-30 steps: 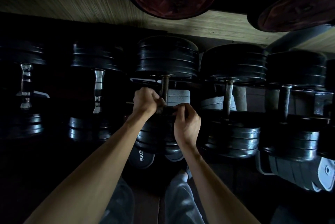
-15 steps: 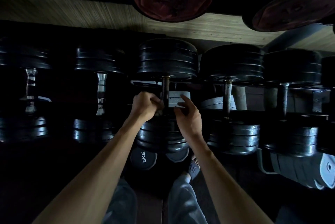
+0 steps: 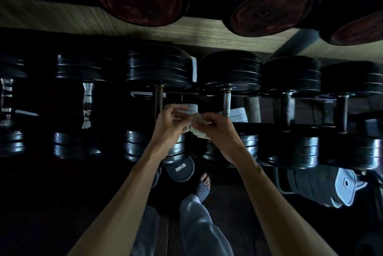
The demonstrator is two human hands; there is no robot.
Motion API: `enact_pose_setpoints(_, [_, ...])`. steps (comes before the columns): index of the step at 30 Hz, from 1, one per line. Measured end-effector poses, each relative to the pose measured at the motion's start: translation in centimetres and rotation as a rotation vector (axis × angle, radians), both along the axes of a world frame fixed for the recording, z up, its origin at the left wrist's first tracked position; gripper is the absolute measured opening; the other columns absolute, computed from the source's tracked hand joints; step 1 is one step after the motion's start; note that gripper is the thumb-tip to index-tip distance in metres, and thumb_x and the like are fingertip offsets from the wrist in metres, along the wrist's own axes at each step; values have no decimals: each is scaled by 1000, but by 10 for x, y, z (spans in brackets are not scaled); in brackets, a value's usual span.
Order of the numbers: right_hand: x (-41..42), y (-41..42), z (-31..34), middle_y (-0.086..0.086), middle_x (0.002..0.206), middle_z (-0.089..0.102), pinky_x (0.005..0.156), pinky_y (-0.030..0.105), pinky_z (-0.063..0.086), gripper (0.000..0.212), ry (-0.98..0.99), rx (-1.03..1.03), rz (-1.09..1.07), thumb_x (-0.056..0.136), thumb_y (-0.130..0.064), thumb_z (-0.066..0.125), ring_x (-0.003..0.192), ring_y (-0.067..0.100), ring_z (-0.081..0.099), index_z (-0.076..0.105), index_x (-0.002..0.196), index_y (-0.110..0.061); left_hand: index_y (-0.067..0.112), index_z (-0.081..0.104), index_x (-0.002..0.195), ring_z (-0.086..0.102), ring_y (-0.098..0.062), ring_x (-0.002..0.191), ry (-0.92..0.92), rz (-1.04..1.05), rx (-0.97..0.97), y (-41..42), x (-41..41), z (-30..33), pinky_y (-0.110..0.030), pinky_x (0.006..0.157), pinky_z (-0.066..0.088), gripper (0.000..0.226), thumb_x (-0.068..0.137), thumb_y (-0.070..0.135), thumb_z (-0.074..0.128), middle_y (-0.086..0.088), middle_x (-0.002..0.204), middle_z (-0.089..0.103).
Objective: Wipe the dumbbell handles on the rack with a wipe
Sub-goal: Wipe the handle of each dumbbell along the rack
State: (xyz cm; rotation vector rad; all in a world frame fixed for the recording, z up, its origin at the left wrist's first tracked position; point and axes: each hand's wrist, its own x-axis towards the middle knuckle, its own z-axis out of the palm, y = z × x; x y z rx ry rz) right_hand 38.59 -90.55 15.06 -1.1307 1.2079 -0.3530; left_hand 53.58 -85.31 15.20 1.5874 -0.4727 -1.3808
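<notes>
Bare forearms, light grey trousers (image 3: 199, 228), a dark open-toed sandal (image 3: 202, 190).

Legible text: "5KG", white on the dark end face of a small dumbbell (image 3: 180, 169) below the rack's lower row. No other markings legible; scene dim.

Dark metal rack (image 3: 328, 108) running from left to right. On it, a row of black dumbbells side by side, handles pointing front to back. Near the left end, two with shiny handles (image 3: 87, 104). In the middle, one with a thin dull handle (image 3: 159, 98), then one with a pale handle (image 3: 227, 101). Toward the right end, two more (image 3: 288, 106). Underneath, dark floor (image 3: 228, 210) with a 5KG weight (image 3: 180, 169) lying on it.
</notes>
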Motion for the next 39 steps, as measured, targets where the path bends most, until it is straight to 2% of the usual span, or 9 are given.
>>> enact_pose_setpoints(3, [-20, 1, 4, 6, 90, 74, 75, 30, 57, 14, 85, -67, -67, 88, -9, 74, 79, 14, 69, 72, 100, -4, 15, 65, 103, 70, -15, 89, -110, 14, -27, 2, -25, -8, -29, 78, 58, 11, 92, 17, 68, -2, 92, 70])
enact_pose_setpoints(7, [-45, 0, 6, 3, 87, 78, 77, 42, 59, 15, 216, -155, -268, 90, -19, 74, 83, 23, 75, 68, 101, -12, 17, 67, 97, 63, 8, 85, -363, -62, -48, 1, -55, -20, -8, 77, 47, 7, 97, 15, 60, 9, 92, 69])
enact_pose_setpoints(10, [-61, -4, 3, -3, 77, 76, 69, 47, 59, 12, 302, -261, -342, 92, -24, 71, 77, 33, 73, 71, 100, -16, 18, 66, 95, 64, 4, 85, -434, -100, -99, -2, -75, -25, -10, 78, 46, 10, 96, 12, 59, 9, 91, 69])
enact_pose_setpoints(15, [-81, -21, -1, -7, 76, 72, 56, 11, 47, 12, 448, -394, -397, 94, -23, 68, 68, 6, 67, 76, 90, -14, 19, 65, 98, 64, -10, 91, -507, -128, -27, -10, -100, -34, -32, 89, 51, 13, 99, 19, 52, 9, 94, 67])
enact_pose_setpoints(17, [-86, -31, -3, -8, 77, 72, 59, 10, 49, 13, 492, -403, -391, 96, -20, 66, 72, 6, 68, 75, 89, -13, 24, 64, 99, 61, -13, 99, -584, -103, 42, -16, -112, -38, -44, 103, 42, 14, 99, 23, 49, 10, 99, 64])
enact_pose_setpoints(22, [-88, -59, -17, -12, 67, 65, 50, 3, 40, 18, 520, -421, -274, 95, -9, 63, 57, -7, 61, 71, 79, -11, 23, 64, 111, 54, -21, 112, -764, -80, 224, -34, -139, -45, -43, 104, 23, 28, 102, 37, 41, 1, 115, 63])
enact_pose_setpoints(29, [-65, -100, -53, -3, 57, 49, 47, 21, 30, 34, 572, -424, -73, 93, -4, 55, 52, 8, 43, 50, 60, -13, 29, 66, 99, 58, -14, 107, -854, 92, 202, -37, -149, -60, -37, 103, 29, 41, 90, 39, 28, 11, 105, 67])
enact_pose_setpoints(34, [-62, -111, -61, -6, 53, 48, 41, 14, 29, 40, 400, -282, 1, 102, -18, 54, 40, 2, 41, 55, 62, -17, 28, 66, 92, 62, -15, 99, -855, 144, 170, -40, -150, -59, -40, 101, 37, 39, 91, 39, 29, 10, 97, 71])
enact_pose_setpoints(39, [-91, -99, -63, 2, 59, 57, 52, 27, 37, 30, 374, -77, 354, 92, -1, 52, 54, 10, 49, 65, 65, -9, 28, 65, 87, 62, -15, 91, -866, 119, 182, -38, -149, -60, -39, 98, 37, 39, 88, 37, 28, 10, 88, 71])
